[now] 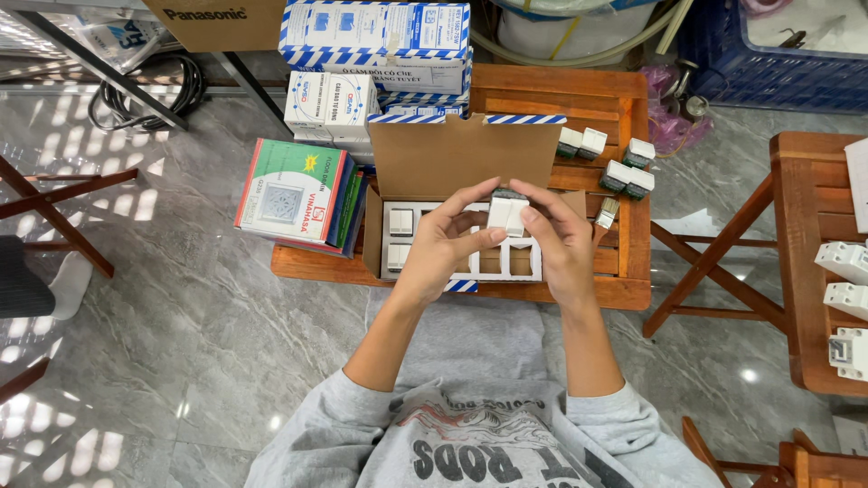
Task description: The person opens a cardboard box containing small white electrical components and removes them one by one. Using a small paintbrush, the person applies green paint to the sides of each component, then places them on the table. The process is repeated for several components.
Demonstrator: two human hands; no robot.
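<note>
Both hands — left hand (440, 246); right hand (559, 246) — grip clenched on seemingly two white switch modules (506, 213).

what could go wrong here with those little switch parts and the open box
1. Both hands, left hand and right hand, pinch one small white switch module above the open cardboard box; a slip could drop it.
2. Loose modules sit near the edge of the slatted wooden table and might get knocked off.
</note>
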